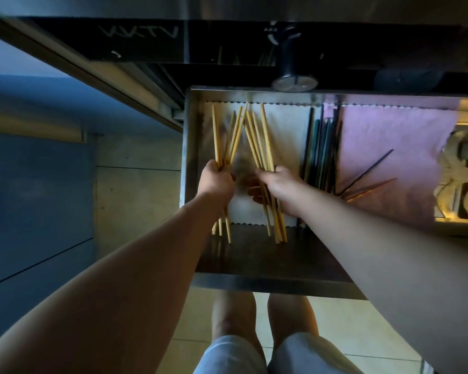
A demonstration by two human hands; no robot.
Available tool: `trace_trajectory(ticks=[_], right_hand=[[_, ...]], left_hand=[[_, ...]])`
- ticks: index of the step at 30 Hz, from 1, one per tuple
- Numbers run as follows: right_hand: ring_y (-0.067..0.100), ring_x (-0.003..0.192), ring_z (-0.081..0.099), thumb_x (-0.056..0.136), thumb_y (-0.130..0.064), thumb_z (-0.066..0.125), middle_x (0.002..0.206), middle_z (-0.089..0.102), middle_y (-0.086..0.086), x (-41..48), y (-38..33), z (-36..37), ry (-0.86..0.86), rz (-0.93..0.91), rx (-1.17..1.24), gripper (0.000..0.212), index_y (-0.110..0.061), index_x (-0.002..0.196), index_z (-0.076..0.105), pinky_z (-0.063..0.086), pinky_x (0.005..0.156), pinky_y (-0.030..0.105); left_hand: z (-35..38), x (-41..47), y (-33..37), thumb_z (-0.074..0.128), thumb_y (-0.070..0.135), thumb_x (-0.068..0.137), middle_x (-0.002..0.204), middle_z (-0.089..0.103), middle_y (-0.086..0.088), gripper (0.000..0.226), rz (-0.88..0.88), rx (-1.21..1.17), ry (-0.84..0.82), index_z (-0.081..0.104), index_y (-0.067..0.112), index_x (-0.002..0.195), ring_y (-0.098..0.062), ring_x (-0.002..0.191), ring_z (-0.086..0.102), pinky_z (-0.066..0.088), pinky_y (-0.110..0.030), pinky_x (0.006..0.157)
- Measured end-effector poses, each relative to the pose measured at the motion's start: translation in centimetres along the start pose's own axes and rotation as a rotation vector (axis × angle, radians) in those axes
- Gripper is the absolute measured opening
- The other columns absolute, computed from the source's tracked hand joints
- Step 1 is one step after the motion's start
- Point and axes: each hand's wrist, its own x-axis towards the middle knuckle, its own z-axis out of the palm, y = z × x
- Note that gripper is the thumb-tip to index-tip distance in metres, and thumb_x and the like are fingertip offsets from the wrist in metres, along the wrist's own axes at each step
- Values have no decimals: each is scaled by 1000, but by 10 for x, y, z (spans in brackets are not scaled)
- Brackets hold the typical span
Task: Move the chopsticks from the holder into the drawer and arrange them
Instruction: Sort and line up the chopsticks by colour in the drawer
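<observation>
An open steel drawer (189,147) holds a white liner on its left side. Over that liner my left hand (216,182) grips a bundle of several light wooden chopsticks (229,141) that fan away from me. My right hand (277,188) grips a second bundle of wooden chopsticks (260,139), tilted to the left so the two bundles nearly meet at their far tips. Their near ends stick out below both hands over the dark front part of the drawer. The holder is not clearly visible.
Dark chopsticks (320,149) lie in a row beside a divider in the middle of the drawer. A few loose dark and brown chopsticks (368,184) rest on a pink cloth (389,147) at right. A black round-based object (293,82) stands on the counter behind.
</observation>
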Motion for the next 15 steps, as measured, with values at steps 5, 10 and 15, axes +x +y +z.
trace_trajectory(ticks=[5,10,15], right_hand=[[25,90,65,91,-38,61,107,62,10,11,1,18,101,5,42,44,-14,125,46,59,73,31],[30,104,61,87,-44,63,117,61,10,15,0,26,196,-42,-49,51,-14,126,48,50,93,47],[28,111,58,88,-41,64,121,60,7,19,2,33,260,-42,-42,55,-15,133,47,49,88,39]], left_hand=[[-7,4,-2,46,11,90,84,59,-6,13,3,46,22,53,22,94,-24,76,60,50,-33,63],[-12,4,-1,50,8,89,97,65,-7,30,-38,-18,5,55,20,116,-26,88,66,60,-43,75],[-11,6,0,57,10,92,103,64,-2,33,-32,31,52,57,19,123,-29,98,64,57,-46,84]])
